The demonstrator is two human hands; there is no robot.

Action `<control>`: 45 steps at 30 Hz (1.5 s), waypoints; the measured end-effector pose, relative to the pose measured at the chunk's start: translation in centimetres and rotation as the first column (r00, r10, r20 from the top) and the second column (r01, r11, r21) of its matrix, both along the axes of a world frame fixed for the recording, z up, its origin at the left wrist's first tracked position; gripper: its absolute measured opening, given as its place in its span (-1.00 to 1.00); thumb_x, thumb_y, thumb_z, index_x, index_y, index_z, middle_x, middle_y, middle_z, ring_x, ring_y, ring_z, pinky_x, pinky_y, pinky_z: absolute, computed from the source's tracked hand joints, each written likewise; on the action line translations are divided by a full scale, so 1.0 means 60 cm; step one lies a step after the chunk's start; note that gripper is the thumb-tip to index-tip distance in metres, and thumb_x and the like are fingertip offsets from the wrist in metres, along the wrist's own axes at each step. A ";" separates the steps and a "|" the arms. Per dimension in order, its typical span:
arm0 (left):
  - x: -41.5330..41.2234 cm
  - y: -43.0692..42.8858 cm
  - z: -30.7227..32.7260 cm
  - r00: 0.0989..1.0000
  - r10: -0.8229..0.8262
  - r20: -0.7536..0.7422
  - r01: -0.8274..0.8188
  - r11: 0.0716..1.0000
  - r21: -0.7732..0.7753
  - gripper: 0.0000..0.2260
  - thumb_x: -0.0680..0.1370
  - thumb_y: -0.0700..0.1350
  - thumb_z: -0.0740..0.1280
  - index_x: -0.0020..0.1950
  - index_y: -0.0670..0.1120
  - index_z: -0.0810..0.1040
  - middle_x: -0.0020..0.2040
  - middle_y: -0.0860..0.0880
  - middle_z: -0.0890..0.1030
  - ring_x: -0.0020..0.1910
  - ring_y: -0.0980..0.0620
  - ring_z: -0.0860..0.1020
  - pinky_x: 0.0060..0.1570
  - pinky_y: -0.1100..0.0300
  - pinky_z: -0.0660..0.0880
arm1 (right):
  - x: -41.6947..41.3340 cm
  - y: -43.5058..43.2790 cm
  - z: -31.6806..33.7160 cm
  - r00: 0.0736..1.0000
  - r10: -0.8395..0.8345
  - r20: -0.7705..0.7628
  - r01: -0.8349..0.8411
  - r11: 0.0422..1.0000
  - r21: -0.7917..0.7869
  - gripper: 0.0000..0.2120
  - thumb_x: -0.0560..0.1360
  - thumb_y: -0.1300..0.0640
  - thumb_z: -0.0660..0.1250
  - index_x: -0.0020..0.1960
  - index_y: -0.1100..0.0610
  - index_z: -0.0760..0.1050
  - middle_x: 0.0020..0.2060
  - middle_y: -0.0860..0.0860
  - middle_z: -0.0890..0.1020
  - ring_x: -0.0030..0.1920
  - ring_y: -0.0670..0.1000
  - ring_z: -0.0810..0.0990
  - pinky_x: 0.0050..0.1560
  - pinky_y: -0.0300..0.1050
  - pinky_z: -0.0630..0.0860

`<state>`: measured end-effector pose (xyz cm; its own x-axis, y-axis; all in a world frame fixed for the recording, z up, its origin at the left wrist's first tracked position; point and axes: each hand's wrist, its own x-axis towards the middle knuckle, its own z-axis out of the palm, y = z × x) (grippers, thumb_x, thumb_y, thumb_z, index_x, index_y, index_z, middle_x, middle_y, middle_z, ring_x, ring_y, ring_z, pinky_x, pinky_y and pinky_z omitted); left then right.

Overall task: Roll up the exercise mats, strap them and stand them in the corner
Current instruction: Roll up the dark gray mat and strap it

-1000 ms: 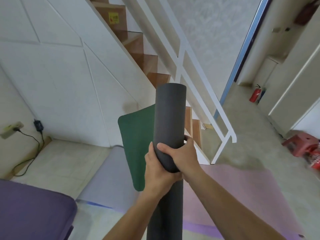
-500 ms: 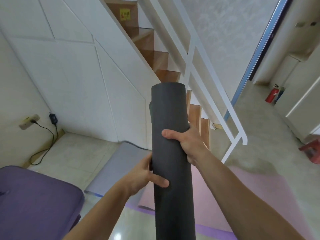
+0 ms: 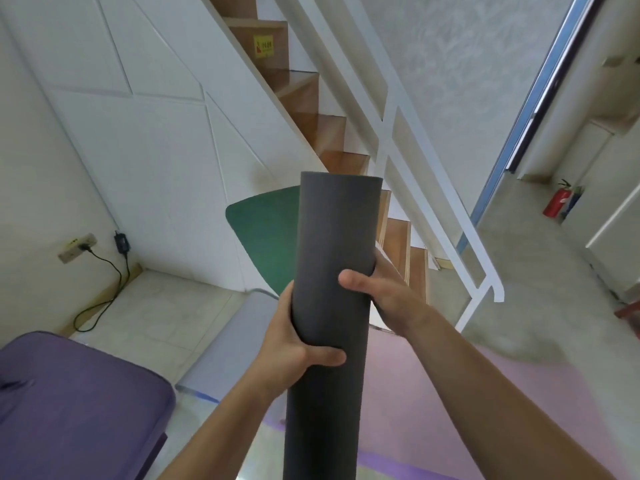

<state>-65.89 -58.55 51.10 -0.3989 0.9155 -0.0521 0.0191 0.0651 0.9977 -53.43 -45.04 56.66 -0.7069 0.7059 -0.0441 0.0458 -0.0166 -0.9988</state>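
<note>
I hold a rolled dark grey mat (image 3: 332, 244) upright in front of me. A loose green flap (image 3: 266, 233), the mat's inner face, sticks out to its left. My left hand (image 3: 298, 348) wraps the roll from the left, lower down. My right hand (image 3: 381, 289) grips it from the right, slightly higher. No strap is visible on the roll. A pale grey-blue mat (image 3: 235, 341) and a pink mat (image 3: 467, 386) with a purple edge lie flat on the floor beyond the roll.
A purple cushion (image 3: 76, 407) sits at lower left. A wall socket with a black cable (image 3: 100, 271) is on the left wall. A white staircase with a railing (image 3: 415, 161) rises ahead. A red fire extinguisher (image 3: 556, 202) stands at the right.
The green flap is out to the roll's left again, after being hidden half a second ago. My left hand has moved up the roll, closer under my right hand.
</note>
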 end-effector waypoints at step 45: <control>-0.035 0.068 0.076 0.861 0.457 0.225 -0.479 0.876 0.053 -0.11 0.05 0.06 0.65 0.32 -0.08 0.42 0.14 -0.05 0.62 0.09 -0.09 0.64 0.01 -0.04 0.66 | -0.018 -0.037 -0.037 0.907 -0.088 0.412 -0.113 0.891 0.440 0.15 0.16 -0.25 0.61 0.52 -0.25 -0.07 0.42 -0.21 0.27 0.35 -0.10 0.37 0.34 0.01 0.48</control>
<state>-67.97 -54.44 55.63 -0.7729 0.6278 -0.0915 -0.1872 -0.0878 0.9784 -54.50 -47.24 54.43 -0.7031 0.7109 -0.0162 0.4488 0.4261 -0.7855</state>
